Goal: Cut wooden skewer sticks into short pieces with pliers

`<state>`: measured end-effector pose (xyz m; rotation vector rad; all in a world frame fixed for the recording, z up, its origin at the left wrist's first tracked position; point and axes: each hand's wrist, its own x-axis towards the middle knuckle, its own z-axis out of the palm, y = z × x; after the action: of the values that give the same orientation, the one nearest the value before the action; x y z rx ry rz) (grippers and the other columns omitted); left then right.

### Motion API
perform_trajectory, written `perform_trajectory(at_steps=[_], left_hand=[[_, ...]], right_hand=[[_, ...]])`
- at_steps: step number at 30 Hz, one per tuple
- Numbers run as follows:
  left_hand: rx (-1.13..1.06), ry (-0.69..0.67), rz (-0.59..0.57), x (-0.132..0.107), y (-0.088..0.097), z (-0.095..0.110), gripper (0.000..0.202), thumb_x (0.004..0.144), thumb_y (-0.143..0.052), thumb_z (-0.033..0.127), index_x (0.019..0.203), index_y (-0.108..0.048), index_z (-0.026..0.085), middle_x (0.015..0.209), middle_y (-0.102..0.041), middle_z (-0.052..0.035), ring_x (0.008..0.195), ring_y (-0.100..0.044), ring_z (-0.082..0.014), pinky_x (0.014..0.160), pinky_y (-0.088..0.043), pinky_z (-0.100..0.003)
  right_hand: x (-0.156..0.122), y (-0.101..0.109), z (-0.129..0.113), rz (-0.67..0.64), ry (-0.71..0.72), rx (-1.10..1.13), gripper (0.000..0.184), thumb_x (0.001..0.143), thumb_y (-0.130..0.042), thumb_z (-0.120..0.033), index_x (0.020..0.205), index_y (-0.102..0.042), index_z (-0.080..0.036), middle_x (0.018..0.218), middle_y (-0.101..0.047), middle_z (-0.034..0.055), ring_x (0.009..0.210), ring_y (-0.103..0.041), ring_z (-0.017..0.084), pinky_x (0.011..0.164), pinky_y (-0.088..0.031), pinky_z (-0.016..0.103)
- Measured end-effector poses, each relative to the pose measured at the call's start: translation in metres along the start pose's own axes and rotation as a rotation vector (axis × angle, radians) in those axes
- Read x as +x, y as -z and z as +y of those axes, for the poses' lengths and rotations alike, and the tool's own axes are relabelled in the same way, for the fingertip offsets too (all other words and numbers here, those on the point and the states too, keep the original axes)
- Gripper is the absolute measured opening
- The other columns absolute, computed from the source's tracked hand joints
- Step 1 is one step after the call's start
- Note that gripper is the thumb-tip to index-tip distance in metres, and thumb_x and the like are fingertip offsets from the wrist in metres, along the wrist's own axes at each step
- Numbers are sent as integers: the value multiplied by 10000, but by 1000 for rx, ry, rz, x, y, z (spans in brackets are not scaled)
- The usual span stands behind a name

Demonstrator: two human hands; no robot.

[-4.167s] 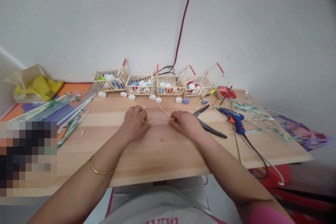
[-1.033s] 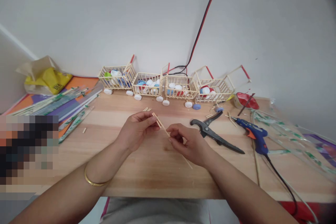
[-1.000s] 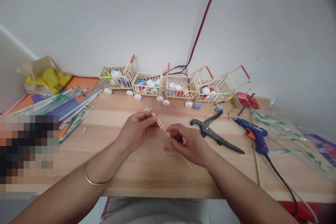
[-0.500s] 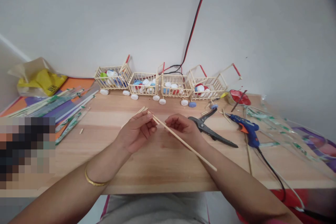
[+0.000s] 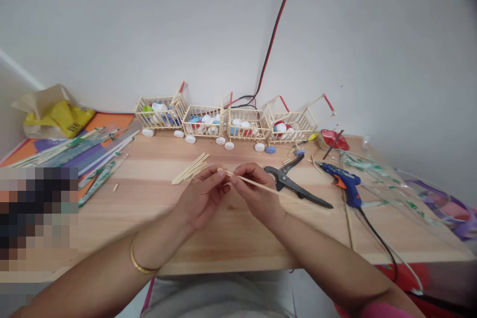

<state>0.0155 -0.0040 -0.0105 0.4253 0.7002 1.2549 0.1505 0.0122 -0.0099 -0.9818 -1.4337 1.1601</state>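
Observation:
My left hand and my right hand meet over the middle of the wooden table. Both pinch one long thin wooden stick, which runs from my left fingertips out to the right, above the table. A small bundle of short sticks lies on the table just left of my left hand. A gold bangle sits on my left wrist.
Black cutters and a blue glue gun with its cord lie right of my hands. Several stick carts holding bottle caps line the wall. Packets of sticks and a yellow bag lie left; a red lid far right.
My hands came off the table holding sticks. The short sticks now lie on the table, and the long stick has swung to point right, with both hands close together on its left end.

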Motion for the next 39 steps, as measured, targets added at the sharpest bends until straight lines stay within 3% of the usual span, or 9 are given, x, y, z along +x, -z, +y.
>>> perform_trajectory(at_steps=[3,8,13,17,22,27,39], left_hand=[[201,-42,-9,-1,1,-1,91,689,-702,206,751,-648,167,723,-623,10,687,-555,-84,658,-429,-205],[714,-121,-111,-1,5,1,79,741,-636,249,756,-672,180,760,-651,-15,746,-574,-137,714,-426,-248],[1231,-393,-208,6,12,5,156,794,-562,246,887,-684,216,856,-672,-34,832,-579,-179,774,-413,-297],[1511,-596,-243,13,18,4,143,800,-545,208,822,-684,185,838,-635,-48,837,-541,-181,763,-404,-311],[1768,-634,-265,18,26,-3,137,788,-581,227,722,-694,184,799,-619,-52,805,-506,-189,741,-372,-335],[1838,-608,-290,18,26,-5,147,796,-569,204,717,-692,184,782,-611,-49,771,-501,-179,722,-355,-339],[1809,-638,-293,15,25,-7,144,792,-563,189,697,-669,167,789,-607,-49,785,-490,-182,719,-361,-331]], right_hand=[[4,7,3,-1,-26,37,144,739,-659,-308,816,-605,-200,696,-602,-15,621,-566,103,568,-467,226],[11,18,7,-211,-90,97,174,754,-647,-334,835,-613,-184,683,-613,-11,589,-581,108,580,-484,248],[16,30,4,-312,158,-317,129,796,-613,-308,784,-634,-181,768,-651,27,710,-594,130,659,-471,257],[19,36,12,-403,386,-406,110,823,-589,-282,833,-643,-186,816,-659,49,766,-603,143,699,-478,264],[20,37,23,-529,393,-488,100,819,-595,-269,841,-654,-191,812,-669,42,744,-614,141,664,-476,242],[19,37,21,-544,367,-590,107,823,-587,-266,834,-654,-183,799,-670,38,713,-614,134,642,-462,227],[16,37,18,-568,373,-603,141,859,-538,-279,845,-640,-183,819,-664,43,767,-615,138,687,-453,233]])
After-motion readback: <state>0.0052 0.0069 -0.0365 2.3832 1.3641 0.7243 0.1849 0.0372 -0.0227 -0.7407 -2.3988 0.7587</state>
